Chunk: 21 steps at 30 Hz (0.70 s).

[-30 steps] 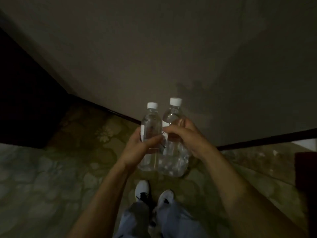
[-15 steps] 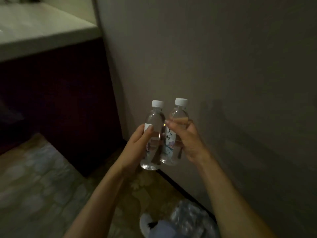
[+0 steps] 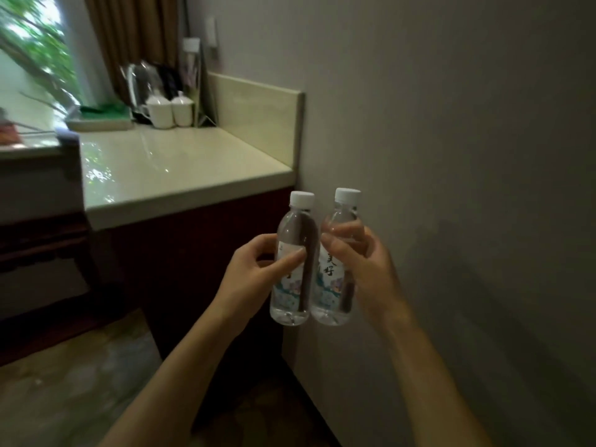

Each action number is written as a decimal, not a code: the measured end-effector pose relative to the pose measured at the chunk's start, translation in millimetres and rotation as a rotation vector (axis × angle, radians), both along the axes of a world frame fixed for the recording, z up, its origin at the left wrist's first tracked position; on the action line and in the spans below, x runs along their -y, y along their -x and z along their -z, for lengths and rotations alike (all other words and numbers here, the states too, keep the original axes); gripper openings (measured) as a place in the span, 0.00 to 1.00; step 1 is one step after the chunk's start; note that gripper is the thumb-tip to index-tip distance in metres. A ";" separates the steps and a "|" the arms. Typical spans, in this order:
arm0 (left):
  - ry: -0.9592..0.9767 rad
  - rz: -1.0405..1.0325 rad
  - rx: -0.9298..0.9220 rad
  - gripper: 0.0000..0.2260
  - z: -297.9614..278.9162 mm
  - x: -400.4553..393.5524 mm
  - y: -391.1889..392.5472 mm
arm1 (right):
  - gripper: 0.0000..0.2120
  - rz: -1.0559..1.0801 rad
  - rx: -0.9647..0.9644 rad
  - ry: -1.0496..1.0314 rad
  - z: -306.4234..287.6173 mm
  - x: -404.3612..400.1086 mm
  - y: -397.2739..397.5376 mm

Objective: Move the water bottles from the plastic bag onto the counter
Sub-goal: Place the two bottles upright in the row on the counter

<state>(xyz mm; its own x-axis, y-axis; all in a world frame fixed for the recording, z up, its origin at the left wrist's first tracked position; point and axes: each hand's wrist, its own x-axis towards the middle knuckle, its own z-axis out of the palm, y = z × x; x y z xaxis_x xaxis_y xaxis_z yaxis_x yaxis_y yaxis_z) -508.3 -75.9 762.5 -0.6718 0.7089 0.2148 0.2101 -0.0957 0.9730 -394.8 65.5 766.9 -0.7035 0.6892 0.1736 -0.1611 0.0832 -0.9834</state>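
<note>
The scene is dimly lit overall, with daylight admitted only through the window [image 3: 30,56] at the upper left, where the foliage is overexposed and smeared by motion blur. Pale glare and reflected greenery are carried on the polished counter [image 3: 180,169]. The kettle [image 3: 138,82] and the white cups [image 3: 171,109] at the back are rendered soft and out of focus. The wall [image 3: 451,156] on the right is left in grey shade, darkening toward the lower right corner, where a faint broad shadow is cast. The cabinet front [image 3: 193,253] under the counter is nearly lost in darkness. Straight edges are bent by wide-angle distortion toward the frame borders.
</note>
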 end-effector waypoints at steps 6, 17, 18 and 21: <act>0.013 -0.176 -0.193 0.22 -25.8 -3.2 81.3 | 0.22 -0.098 -0.063 -0.057 -31.2 -7.3 86.6; 0.009 -0.240 -0.281 0.25 -69.6 27.3 237.4 | 0.18 -0.130 -0.173 -0.155 -68.3 22.1 243.3; 0.002 -0.235 -0.285 0.26 -71.4 28.6 250.7 | 0.19 -0.104 -0.177 -0.172 -69.3 24.8 257.5; -0.043 -0.213 -0.278 0.25 -74.0 37.2 297.9 | 0.31 -0.035 -0.180 -0.215 -69.2 38.2 306.3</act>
